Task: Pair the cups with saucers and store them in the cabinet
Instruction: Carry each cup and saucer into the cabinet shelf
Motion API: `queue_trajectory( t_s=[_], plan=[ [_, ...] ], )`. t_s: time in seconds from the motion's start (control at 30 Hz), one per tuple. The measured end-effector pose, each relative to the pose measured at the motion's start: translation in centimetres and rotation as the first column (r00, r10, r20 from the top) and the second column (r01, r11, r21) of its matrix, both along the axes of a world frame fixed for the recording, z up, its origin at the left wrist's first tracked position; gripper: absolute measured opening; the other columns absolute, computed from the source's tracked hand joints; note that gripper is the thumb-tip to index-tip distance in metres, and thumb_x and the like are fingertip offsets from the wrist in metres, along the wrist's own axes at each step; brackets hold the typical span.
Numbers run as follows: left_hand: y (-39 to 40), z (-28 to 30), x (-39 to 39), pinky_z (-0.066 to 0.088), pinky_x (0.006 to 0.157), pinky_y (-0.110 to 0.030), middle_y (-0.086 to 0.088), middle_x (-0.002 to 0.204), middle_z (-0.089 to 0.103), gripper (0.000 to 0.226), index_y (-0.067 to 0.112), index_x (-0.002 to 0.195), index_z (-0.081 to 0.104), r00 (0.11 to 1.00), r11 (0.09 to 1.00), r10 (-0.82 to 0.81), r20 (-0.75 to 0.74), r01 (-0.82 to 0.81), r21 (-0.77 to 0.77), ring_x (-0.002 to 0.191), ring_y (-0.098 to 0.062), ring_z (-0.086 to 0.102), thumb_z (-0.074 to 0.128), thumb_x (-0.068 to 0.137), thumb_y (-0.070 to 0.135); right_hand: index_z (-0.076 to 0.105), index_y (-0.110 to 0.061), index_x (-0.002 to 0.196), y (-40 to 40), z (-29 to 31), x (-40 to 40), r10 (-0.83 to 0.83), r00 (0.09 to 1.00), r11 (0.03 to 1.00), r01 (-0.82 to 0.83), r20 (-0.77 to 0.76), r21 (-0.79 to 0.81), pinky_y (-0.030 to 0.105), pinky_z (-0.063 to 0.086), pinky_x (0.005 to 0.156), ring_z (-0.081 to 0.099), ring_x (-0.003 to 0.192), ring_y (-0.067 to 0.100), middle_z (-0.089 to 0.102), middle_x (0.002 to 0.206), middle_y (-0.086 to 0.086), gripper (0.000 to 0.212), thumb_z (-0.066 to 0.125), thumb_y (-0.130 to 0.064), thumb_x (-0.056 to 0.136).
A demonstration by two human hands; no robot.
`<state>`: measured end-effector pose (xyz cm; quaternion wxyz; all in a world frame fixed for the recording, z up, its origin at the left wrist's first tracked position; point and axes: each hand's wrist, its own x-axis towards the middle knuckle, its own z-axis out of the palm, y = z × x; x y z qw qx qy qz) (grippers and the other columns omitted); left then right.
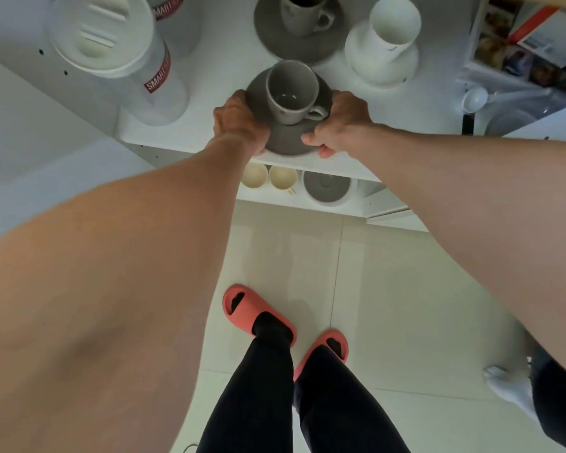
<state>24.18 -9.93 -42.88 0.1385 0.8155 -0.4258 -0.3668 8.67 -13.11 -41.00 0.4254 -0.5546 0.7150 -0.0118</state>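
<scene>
A grey cup [291, 89] stands upright on a dark grey saucer [288, 138] at the front edge of a white cabinet shelf [183, 135]. My left hand [239, 120] grips the saucer's left rim and my right hand [339, 124] grips its right rim. Behind it on the same shelf sits another grey cup [303, 13] on a grey saucer [275, 40]. To the right a white cup [392, 27] stands on a white saucer [356, 47].
Two tall clear containers with white lids [102, 34] stand at the shelf's left. On the shelf below are two cream cups [268, 176] and a grey-lidded container [327, 186]. Boxes and a white spoon [476, 98] fill the right compartment. Another person's foot [507, 384] is at lower right.
</scene>
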Motion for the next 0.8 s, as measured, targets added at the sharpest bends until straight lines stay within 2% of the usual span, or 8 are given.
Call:
queue_trajectory(
  t_s=[0.1,0.2,0.27,0.4,0.5,0.57,0.7,0.8],
  plan=[
    [-0.3,0.2,0.0,0.047,0.088,-0.021,-0.008,0.135,0.052,0.056,0.019,0.136,0.045,1.000,1.000,-0.013,0.010,0.013,-0.004,0.120,-0.029,0.055,0.067,0.086,0.014,0.050,-0.012,0.128,-0.2,-0.2,0.0,-0.060,0.998,0.997,0.060,0.015,-0.054,0.032,0.063,0.070,0.073,0.080,0.024,0.058,0.127,0.008,0.065,0.086,-0.022,0.075],
    [0.3,0.7,-0.3,0.048,0.102,-0.040,-0.013,0.137,0.048,0.048,0.013,0.137,0.039,1.000,1.000,-0.002,0.012,0.002,0.013,0.122,-0.034,0.054,0.059,0.095,0.027,0.043,-0.011,0.134,1.3,-1.1,-0.1,-0.106,0.994,0.978,0.104,0.000,-0.179,0.033,0.054,0.092,0.060,0.113,0.030,0.046,0.135,0.012,0.069,0.081,-0.030,0.079],
    [1.5,1.3,-0.9,0.044,0.101,-0.041,-0.017,0.138,0.044,0.045,0.012,0.140,0.032,1.000,1.000,0.001,0.017,-0.001,0.028,0.123,-0.036,0.052,0.046,0.102,0.031,0.037,-0.011,0.140,3.4,-1.2,-0.4,-0.102,0.995,0.970,0.097,-0.010,-0.225,0.031,0.043,0.095,0.051,0.123,0.033,0.041,0.138,0.015,0.067,0.070,-0.036,0.088],
    [5.8,3.4,-1.6,0.042,0.099,-0.043,-0.021,0.136,0.040,0.045,0.010,0.144,0.026,0.973,0.987,-0.155,0.170,0.145,0.065,0.121,-0.036,0.049,0.036,0.104,0.028,0.025,-0.015,0.150,8.3,0.5,-1.6,-0.029,0.997,0.992,0.020,-0.074,-0.127,0.044,0.041,0.106,0.044,0.130,0.036,0.035,0.143,0.016,0.064,0.053,-0.039,0.097],
    [9.2,6.3,-1.6,0.041,0.101,-0.045,-0.020,0.134,0.044,0.046,0.010,0.145,0.029,0.906,0.955,-0.296,0.302,0.283,0.086,0.123,-0.034,0.046,0.036,0.104,0.029,0.027,-0.015,0.147,12.0,3.4,-3.3,0.073,0.986,0.993,-0.086,-0.148,-0.083,0.048,0.042,0.102,0.043,0.130,0.037,0.039,0.139,0.016,0.059,0.045,-0.043,0.099],
    [11.4,8.8,-1.7,0.039,0.102,-0.045,-0.017,0.136,0.046,0.045,0.012,0.145,0.031,0.893,0.947,-0.320,0.316,0.310,0.083,0.125,-0.033,0.044,0.035,0.103,0.030,0.027,-0.014,0.147,14.3,6.2,-4.1,0.118,0.973,0.988,-0.136,-0.199,-0.079,0.049,0.041,0.101,0.043,0.129,0.036,0.040,0.141,0.016,0.059,0.043,-0.046,0.100],
    [15.7,14.9,-2.4,0.039,0.104,-0.044,-0.014,0.135,0.052,0.043,0.012,0.140,0.039,0.855,0.923,-0.374,0.361,0.382,0.051,0.125,-0.032,0.047,0.038,0.101,0.030,0.027,-0.015,0.149,18.5,12.8,-5.4,0.191,0.956,0.965,-0.224,-0.222,-0.134,0.048,0.041,0.104,0.044,0.130,0.034,0.038,0.147,0.014,0.058,0.042,-0.044,0.101],
    [18.3,20.1,-3.8,0.046,0.095,-0.043,-0.012,0.124,0.059,0.037,0.013,0.132,0.049,0.868,0.927,-0.360,0.343,0.374,0.026,0.112,-0.031,0.058,0.036,0.102,0.030,0.033,-0.015,0.147,21.0,18.1,-6.1,0.193,0.967,0.936,-0.233,-0.167,-0.265,0.042,0.044,0.105,0.046,0.128,0.027,0.041,0.144,0.008,0.052,0.043,-0.037,0.102]
  ],
)
